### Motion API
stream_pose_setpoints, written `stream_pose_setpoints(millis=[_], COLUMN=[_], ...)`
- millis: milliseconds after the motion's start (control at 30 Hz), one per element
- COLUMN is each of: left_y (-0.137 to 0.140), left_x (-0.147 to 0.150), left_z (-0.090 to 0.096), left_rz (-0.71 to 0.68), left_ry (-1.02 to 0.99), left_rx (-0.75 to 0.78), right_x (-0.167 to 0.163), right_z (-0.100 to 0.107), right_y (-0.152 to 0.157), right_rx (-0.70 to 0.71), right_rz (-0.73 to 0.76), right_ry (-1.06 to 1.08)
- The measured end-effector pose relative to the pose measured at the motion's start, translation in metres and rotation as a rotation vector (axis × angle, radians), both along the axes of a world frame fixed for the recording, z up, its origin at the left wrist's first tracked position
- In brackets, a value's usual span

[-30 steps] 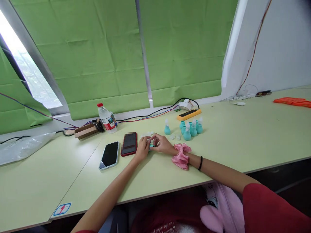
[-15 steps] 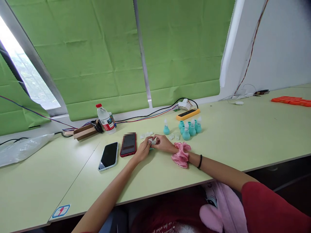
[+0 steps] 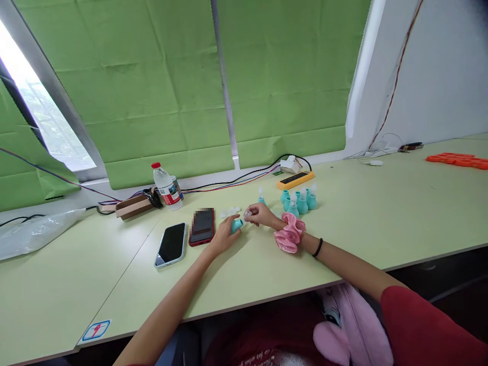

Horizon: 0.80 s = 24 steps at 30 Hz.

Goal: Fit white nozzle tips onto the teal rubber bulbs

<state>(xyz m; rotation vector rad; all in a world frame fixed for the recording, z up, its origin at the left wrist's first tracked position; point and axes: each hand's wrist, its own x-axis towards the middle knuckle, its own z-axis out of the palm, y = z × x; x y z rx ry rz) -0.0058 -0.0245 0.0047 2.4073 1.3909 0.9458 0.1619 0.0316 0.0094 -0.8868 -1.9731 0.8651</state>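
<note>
My left hand (image 3: 224,235) is closed around a small teal bulb (image 3: 237,225), whose open neck points right. Just beside that neck, my right hand (image 3: 263,215) pinches a small translucent white piece (image 3: 247,215), apart from the bulb. Several clear white pieces (image 3: 230,211) lie beyond my left hand. Behind my right hand stands a teal bulb with a white tip (image 3: 261,195), partly hidden. To the right is a cluster of teal bulbs (image 3: 302,204); some carry white tips and others have open necks.
Left of my hands lie a red-cased phone (image 3: 201,227) and a pale-cased phone (image 3: 171,245). A water bottle (image 3: 166,187) and an open cardboard box (image 3: 133,207) stand behind them. A yellow power strip (image 3: 296,180) and cables lie along the back of the table (image 3: 366,218).
My hands have parted. My right hand has moved right with the white piece, leaving the neck of the bulb in my left hand uncovered.
</note>
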Motion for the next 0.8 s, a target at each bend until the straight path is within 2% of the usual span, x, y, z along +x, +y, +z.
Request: stream_pose_setpoints(millis=[167,333,400,500,567,633,700,800], left_y=[-0.002,-0.008,-0.008,-0.007,-0.006,-0.006,-0.006,-0.007], left_x=[0.002,0.004,0.004,0.001,-0.001,-0.003,-0.003,0.0], left_z=[0.007,0.01,0.01,0.01,0.009,0.007,0.004,0.001], left_rz=[0.092,0.137,0.14,0.109,0.073,0.041,0.026,0.041], left_ry=[-0.099,-0.21,-0.269,-0.327,-0.333,-0.316,-0.292,-0.278], left_rx=[0.055,0.018,-0.047,-0.235,-0.364,-0.425,-0.398,-0.237], right_x=[0.004,0.009,0.01,0.01,0.008,0.007,0.008,0.01], right_z=[0.007,0.012,0.014,0.015,0.015,0.014,0.015,0.017], right_y=[-0.004,-0.008,-0.008,-0.008,-0.008,-0.009,-0.012,-0.016], right_rx=[-0.218,-0.248,-0.239,-0.219,-0.205,-0.206,-0.225,-0.266], right_rz=[0.145,0.242,0.282,0.352,0.393,0.429,0.439,0.396], right_ry=[0.146,0.11,0.068,0.019,-0.001,-0.025,-0.032,-0.008])
